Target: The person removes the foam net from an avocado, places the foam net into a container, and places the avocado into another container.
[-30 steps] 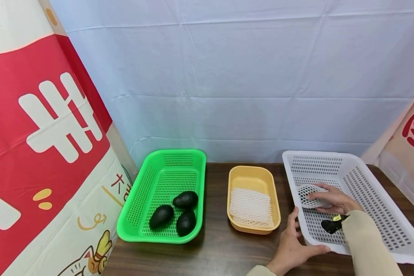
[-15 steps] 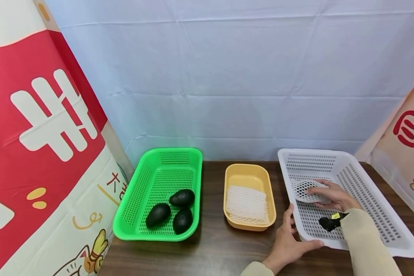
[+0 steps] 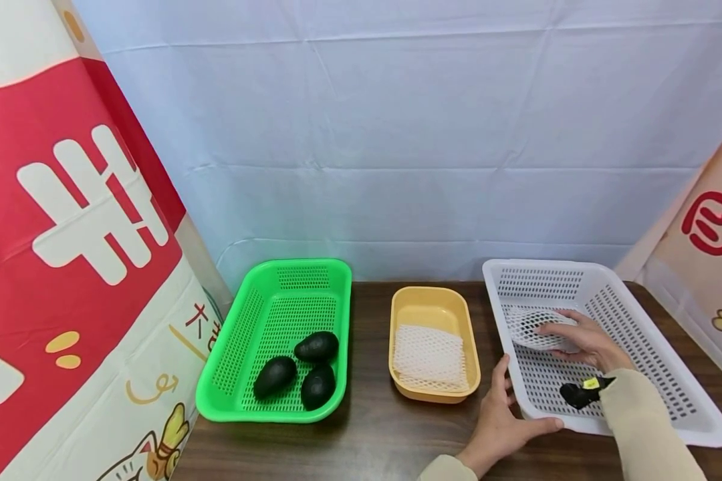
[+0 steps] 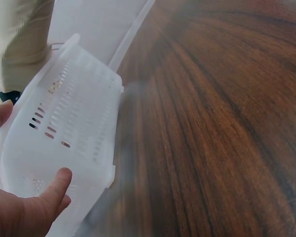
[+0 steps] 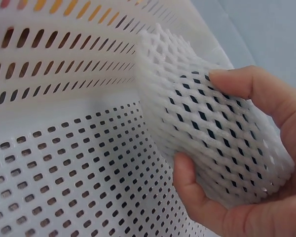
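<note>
In the head view my right hand holds a white foam net sleeve inside the white basket, close to its left wall. The right wrist view has thumb and fingers pinching the net around its sides; something dark, avocado-like, shows through the mesh. My left hand touches the basket's near left corner from outside, its thumb along the front rim and its fingers at the left side. Seen from the left wrist, spread, nearly straight fingers lie against the perforated outer wall.
A yellow tray with a stack of white foam nets stands mid-table. Left of it is a green basket holding three dark avocados. A pale cloth hangs behind the brown wooden table; printed cloths flank it.
The right hand has tilted the wrapped thing slightly near the basket's left wall. The left hand stays at the corner. The whole head view has shifted a little.
</note>
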`<move>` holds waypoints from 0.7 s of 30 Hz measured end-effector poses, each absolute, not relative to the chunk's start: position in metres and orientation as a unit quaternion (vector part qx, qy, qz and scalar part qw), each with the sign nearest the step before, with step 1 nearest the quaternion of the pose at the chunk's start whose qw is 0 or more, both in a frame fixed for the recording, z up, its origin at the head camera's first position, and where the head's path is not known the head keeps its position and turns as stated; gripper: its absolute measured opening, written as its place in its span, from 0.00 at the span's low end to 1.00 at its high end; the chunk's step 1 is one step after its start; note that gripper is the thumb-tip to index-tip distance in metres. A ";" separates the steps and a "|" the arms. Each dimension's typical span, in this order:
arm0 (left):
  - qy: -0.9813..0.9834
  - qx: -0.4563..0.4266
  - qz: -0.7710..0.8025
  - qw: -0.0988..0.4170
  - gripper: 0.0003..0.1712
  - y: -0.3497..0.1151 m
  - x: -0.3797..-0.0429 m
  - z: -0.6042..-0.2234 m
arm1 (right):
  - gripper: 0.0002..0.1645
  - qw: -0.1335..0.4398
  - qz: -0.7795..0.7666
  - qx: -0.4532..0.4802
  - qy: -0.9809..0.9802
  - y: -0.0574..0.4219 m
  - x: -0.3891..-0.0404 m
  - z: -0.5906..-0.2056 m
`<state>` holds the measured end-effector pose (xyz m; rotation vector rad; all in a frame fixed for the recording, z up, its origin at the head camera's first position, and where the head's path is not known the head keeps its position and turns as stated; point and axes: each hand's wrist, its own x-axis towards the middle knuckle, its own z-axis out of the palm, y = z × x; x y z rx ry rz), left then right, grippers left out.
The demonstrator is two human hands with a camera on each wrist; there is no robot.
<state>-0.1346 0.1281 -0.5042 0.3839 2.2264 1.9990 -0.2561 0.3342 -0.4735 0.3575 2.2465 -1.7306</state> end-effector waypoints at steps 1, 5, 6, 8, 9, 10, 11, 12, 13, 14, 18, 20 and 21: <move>0.737 0.123 0.661 0.065 0.58 0.128 -0.135 -0.504 | 0.62 0.136 -0.604 0.125 0.776 0.334 -0.255 -0.473; 0.738 0.107 0.663 0.070 0.57 0.128 -0.136 -0.502 | 0.59 0.123 -0.609 0.118 0.775 0.335 -0.252 -0.470; 0.734 0.103 0.667 0.071 0.57 0.128 -0.136 -0.501 | 0.60 0.121 -0.608 0.116 0.776 0.335 -0.251 -0.469; 0.727 0.096 0.676 0.074 0.55 0.127 -0.136 -0.501 | 0.61 0.116 -0.605 0.113 0.780 0.334 -0.249 -0.468; 0.724 0.094 0.679 0.074 0.54 0.127 -0.136 -0.500 | 0.61 0.113 -0.605 0.112 0.781 0.334 -0.249 -0.467; 0.720 0.090 0.684 0.076 0.53 0.126 -0.137 -0.499 | 0.62 0.110 -0.604 0.109 0.781 0.334 -0.248 -0.467; 0.718 0.088 0.686 0.076 0.52 0.125 -0.137 -0.498 | 0.62 0.107 -0.607 0.108 0.780 0.334 -0.248 -0.466; 0.715 0.084 0.689 0.078 0.51 0.124 -0.138 -0.497 | 0.62 0.104 -0.611 0.108 0.778 0.333 -0.247 -0.465; 0.715 0.079 0.690 0.080 0.51 0.124 -0.139 -0.496 | 0.62 0.098 -0.611 0.110 0.777 0.332 -0.247 -0.464; 0.716 0.075 0.689 0.081 0.50 0.123 -0.140 -0.495 | 0.62 0.094 -0.612 0.113 0.777 0.331 -0.246 -0.462; 0.717 0.060 0.688 0.091 0.48 0.117 -0.143 -0.490 | 0.62 0.071 -0.608 0.124 0.781 0.327 -0.243 -0.457; 0.715 0.059 0.690 0.094 0.47 0.114 -0.144 -0.489 | 0.61 0.057 -0.605 0.128 0.784 0.325 -0.242 -0.456; 0.713 0.060 0.693 0.093 0.47 0.113 -0.144 -0.488 | 0.60 0.051 -0.603 0.128 0.786 0.324 -0.242 -0.456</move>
